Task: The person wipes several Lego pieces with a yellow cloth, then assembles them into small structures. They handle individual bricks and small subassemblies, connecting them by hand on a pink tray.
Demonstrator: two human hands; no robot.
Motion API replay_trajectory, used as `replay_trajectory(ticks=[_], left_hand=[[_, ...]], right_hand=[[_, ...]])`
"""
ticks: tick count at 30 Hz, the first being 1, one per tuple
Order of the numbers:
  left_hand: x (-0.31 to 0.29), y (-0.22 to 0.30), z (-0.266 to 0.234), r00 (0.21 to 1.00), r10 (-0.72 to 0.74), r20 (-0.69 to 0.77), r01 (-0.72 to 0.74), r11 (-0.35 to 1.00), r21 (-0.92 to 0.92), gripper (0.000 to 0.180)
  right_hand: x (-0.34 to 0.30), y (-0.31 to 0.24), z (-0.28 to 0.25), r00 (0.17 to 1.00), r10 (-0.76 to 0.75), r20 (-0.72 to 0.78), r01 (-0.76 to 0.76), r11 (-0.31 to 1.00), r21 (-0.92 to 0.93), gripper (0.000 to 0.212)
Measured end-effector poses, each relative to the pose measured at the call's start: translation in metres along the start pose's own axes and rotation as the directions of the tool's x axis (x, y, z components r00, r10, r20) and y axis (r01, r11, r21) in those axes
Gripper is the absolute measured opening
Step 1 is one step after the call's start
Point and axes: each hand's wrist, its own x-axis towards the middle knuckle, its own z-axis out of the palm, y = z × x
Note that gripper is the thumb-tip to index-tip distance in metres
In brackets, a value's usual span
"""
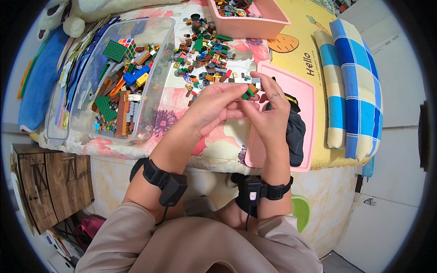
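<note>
My left hand (pixel 211 103) and my right hand (pixel 269 113) meet over the near side of the bed. Their fingertips pinch a small cluster of green and brown toy bricks (pixel 248 93). Fingers partly cover the cluster, so its full shape is hidden. Just beyond my hands lies a loose heap of small mixed toy bricks (pixel 210 59), mostly green, brown, grey and black, spread over the flowered sheet (pixel 200 160).
To the left stands a clear plastic bin (pixel 152 104) of larger bricks, with a puzzle cube (pixel 127 48). A pink tub (pixel 250 28) sits at the back. Dark cloth (pixel 296 136) lies on a pink lid (pixel 306 161) at the right, near a folded checked cushion (pixel 359 91).
</note>
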Motion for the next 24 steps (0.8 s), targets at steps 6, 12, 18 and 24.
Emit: replay_trajectory(ticks=[6,12,18,24], left_hand=[[0.004,-0.003,-0.010,0.999,-0.044,-0.011,0.044,0.998,-0.040,0.025],[0.006,-0.003,-0.011,0.997,-0.011,-0.082,-0.008,0.973,-0.229,0.022],[0.002,0.002,-0.011,0.993,-0.109,-0.048,0.100,0.982,-0.161,0.027],[0.001,0.001,-0.007,0.994,-0.105,0.004,0.105,0.982,-0.156,0.028]], right_hand=[[-0.005,0.003,0.002,0.990,0.120,0.071,-0.123,0.992,0.031,0.059],[-0.005,0.010,-0.006,0.963,0.197,0.182,-0.237,0.944,0.231,0.040],[-0.006,0.006,-0.009,0.941,0.332,0.073,-0.328,0.830,0.452,0.022],[-0.002,0.007,-0.015,0.949,0.311,0.048,-0.300,0.848,0.436,0.021]])
